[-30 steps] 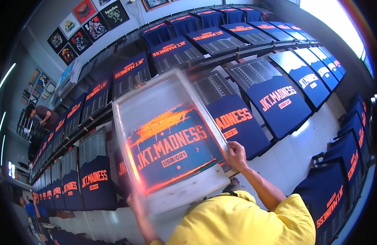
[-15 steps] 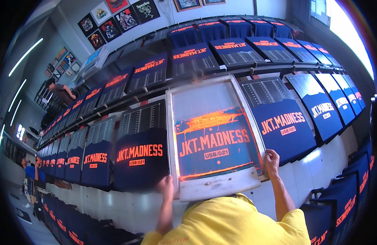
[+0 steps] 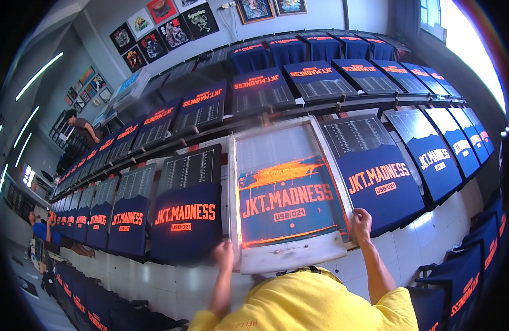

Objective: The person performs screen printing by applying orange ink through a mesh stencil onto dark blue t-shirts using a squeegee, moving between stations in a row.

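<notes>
A screen-printing frame (image 3: 327,144) with a pale rim lies over a shirt board in front of me. Bright orange ink (image 3: 282,172) is banked across its mesh, above stencilled block lettering. At the near end of the frame rests a wide whitish squeegee (image 3: 298,255), spanning most of its width. My left hand (image 3: 224,255) is closed at the frame's near left corner, slightly blurred. Higher up, my right hand (image 3: 362,222) has its fingers curled on the right rim. The shirt beneath the mesh is mostly hidden.
Navy shirts with orange print, such as this one (image 3: 185,218) and this one (image 3: 378,176), lie on slanted boards either side. A second row of boards (image 3: 318,77) runs behind. More printed shirts (image 3: 483,270) sit behind me. One person (image 3: 83,128) stands far left.
The whole view has tilted slightly, shifting the scene. Both hands stay at the frame's sides, and the squeegee remains at its near end.
</notes>
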Motion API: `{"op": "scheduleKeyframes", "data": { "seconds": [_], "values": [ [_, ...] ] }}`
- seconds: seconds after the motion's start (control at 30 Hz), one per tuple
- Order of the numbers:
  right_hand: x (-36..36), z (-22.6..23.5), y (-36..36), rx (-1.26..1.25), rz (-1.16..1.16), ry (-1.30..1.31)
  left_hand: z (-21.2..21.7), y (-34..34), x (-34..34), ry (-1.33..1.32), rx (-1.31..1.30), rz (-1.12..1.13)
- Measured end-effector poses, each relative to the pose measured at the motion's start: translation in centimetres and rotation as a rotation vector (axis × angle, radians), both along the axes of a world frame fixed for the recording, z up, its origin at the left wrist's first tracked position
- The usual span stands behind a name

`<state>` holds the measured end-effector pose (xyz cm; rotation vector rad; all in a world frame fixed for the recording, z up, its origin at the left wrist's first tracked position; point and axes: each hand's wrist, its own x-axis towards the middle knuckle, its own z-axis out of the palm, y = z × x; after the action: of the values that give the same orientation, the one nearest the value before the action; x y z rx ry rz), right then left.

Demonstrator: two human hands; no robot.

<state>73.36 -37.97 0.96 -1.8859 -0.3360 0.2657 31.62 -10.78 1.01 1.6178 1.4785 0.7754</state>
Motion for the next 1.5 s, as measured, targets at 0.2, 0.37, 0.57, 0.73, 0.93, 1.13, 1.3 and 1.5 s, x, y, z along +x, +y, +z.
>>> {"op": "scheduleKeyframes", "data": {
  "seconds": [0.2, 0.37, 0.57, 0.73, 0.93, 1.13, 1.3, 1.5],
  "values": [
    [-0.7, 0.9, 0.9, 0.0, -0.009, -0.008, -0.3, 1.2, 0.1, -0.003, 0.055, -0.017],
    [-0.9, 0.6, 1.2, -0.022, -0.012, -0.015, -0.3, 1.7, -0.4, 0.029, -0.002, -0.029],
    [-1.0, 0.7, 1.1, -0.016, -0.024, -0.02, 1.4, 1.0, 0.4, 0.051, -0.05, -0.017],
    [-0.9, 1.0, 1.4, -0.017, -0.04, 0.023, 2.2, 1.2, 0.6, 0.145, -0.131, -0.04],
    [-1.0, -0.7, 2.2, -0.036, -0.03, 0.04, 1.8, 2.0, 0.2, 0.402, 0.108, -0.13],
    [-0.7, -0.2, 1.7, 0.018, 0.011, -0.017, 1.6, 2.4, 1.0, 0.407, 0.143, -0.104],
    [-0.9, -0.1, 1.9, -0.041, 0.029, -0.043, 1.9, 2.3, 0.7, 0.461, 0.094, -0.08],
    [-1.4, 2.0, 2.0, -0.105, 0.066, -0.081, 2.1, 2.9, 0.8, 0.403, -0.009, -0.088]
  ]
}}
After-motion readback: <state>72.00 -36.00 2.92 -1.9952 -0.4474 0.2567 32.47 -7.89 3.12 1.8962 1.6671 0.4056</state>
